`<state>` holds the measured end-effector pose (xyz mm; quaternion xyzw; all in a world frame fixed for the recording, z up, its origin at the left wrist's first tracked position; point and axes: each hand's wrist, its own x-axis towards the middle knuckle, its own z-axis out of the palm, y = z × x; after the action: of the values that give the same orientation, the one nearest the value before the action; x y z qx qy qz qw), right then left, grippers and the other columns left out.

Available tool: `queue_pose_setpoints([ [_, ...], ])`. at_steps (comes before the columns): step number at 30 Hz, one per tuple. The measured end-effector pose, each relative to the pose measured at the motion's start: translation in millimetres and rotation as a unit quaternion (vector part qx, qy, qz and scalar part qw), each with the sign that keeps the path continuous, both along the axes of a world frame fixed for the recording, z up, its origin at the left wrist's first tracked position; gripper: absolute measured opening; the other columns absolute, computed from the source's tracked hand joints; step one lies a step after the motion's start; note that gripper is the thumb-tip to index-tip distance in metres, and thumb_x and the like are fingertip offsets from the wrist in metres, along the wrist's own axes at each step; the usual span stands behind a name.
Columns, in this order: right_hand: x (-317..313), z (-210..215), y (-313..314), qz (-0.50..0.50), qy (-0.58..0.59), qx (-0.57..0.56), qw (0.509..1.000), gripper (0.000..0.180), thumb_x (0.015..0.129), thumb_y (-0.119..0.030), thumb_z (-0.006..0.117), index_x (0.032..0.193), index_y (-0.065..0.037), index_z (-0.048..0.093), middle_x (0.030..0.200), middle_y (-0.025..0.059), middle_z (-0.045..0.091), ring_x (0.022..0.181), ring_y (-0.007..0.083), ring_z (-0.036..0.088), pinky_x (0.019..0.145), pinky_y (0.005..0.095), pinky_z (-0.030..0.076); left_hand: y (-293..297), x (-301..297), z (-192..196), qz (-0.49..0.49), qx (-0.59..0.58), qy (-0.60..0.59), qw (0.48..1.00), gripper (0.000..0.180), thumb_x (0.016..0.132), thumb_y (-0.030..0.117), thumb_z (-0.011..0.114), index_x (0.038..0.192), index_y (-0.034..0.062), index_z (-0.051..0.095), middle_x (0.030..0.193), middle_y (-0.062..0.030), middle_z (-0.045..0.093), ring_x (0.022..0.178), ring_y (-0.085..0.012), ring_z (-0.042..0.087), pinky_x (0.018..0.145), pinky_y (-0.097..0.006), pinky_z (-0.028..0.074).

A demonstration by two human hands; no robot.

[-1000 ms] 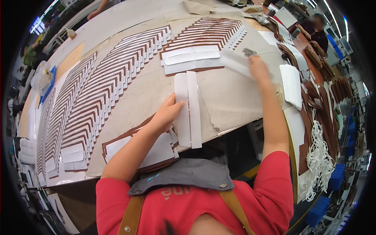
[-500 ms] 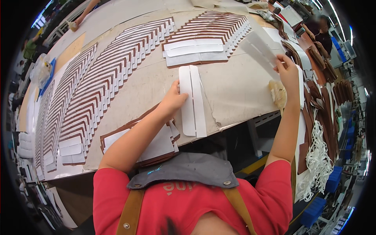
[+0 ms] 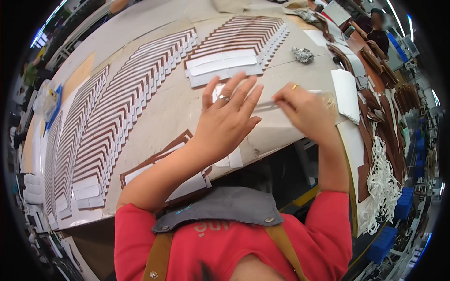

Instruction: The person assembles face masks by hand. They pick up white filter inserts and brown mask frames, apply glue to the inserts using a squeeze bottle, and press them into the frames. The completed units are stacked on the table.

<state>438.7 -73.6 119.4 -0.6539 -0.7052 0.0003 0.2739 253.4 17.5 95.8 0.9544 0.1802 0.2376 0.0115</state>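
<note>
A wide desk (image 3: 154, 117) seen from above by a person in a red top and grey apron. Along the far left, long fanned rows of brown-and-white strips (image 3: 79, 140) curve up the desk, overlapping like scales. Near the desk's front edge, below the left forearm, lies a small stack of white pieces (image 3: 140, 171) on brown backing. Further right at the top, another fanned row (image 3: 243, 35) ends in a few loose white strips (image 3: 220, 65). In the middle, the left hand (image 3: 225, 124) is raised above the desk with its fingers spread wide, a ring on one finger, holding nothing that can be seen. Just beside it, the right hand (image 3: 297, 105) is closed in a pinch on a thin, pale strip (image 3: 267, 104) that runs sideways between the two hands, over the desk's near edge; whether the left fingertips touch the strip cannot be told. Behind the right hand sits a crumpled grey wad (image 3: 303, 55). To the right lies a stack of white sheets (image 3: 346, 93), then brown pieces (image 3: 389, 103) and a bundle of white cords (image 3: 382, 182) hanging at the desk's right end.
</note>
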Motion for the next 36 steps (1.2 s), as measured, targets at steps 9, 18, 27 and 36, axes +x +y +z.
queue_pose_setpoints([
  [9,-6.9,-8.7,-3.6,-0.079,0.166,0.078,0.98,0.018,0.079,-0.009,0.065,0.077,-0.003,0.049,0.063,0.0055,0.053,0.05,0.0155,0.051,0.047,0.0279,0.041,14.7,9.9,2.4,0.024,0.065,-0.261,0.963,0.063,0.072,0.017,0.069,0.128,0.0078,0.041,0.135,-0.0145,0.037,0.123,-0.0294,0.036,0.103,-0.044,0.015],
  [18,-29.8,-21.6,-4.7,-0.054,0.547,0.007,0.835,0.018,0.082,-0.011,0.067,0.08,-0.004,0.05,0.063,-0.001,0.054,0.05,0.0009,0.046,0.042,0.0169,0.034,10.2,8.1,-28.0,-0.094,-0.629,-0.223,0.739,0.059,0.081,0.021,0.069,0.124,-0.0003,0.034,0.109,-0.0159,0.054,0.097,-0.0198,0.055,0.08,-0.032,0.047],
  [27,-21.0,-34.4,-10.6,0.046,0.611,-0.022,0.79,0.009,0.084,-0.005,0.062,0.081,-0.001,0.054,0.066,0.0018,0.055,0.053,0.0061,0.053,0.046,0.019,0.042,9.9,-4.8,-31.7,-0.094,-0.679,-0.238,0.688,0.034,0.082,0.018,0.066,0.105,0.0018,0.046,0.099,-0.0091,0.055,0.092,-0.0167,0.056,0.078,-0.03,0.047],
  [36,-28.8,-39.3,-6.8,0.052,0.648,-0.047,0.758,0.01,0.086,-0.007,0.059,0.081,-0.001,0.053,0.067,0.0032,0.056,0.054,0.008,0.053,0.051,0.0211,0.044,7.7,-8.5,-29.4,-0.067,-0.682,-0.254,0.683,0.036,0.084,0.01,0.059,0.115,-0.0027,0.047,0.102,-0.0114,0.058,0.093,-0.0159,0.057,0.085,-0.03,0.045],
])
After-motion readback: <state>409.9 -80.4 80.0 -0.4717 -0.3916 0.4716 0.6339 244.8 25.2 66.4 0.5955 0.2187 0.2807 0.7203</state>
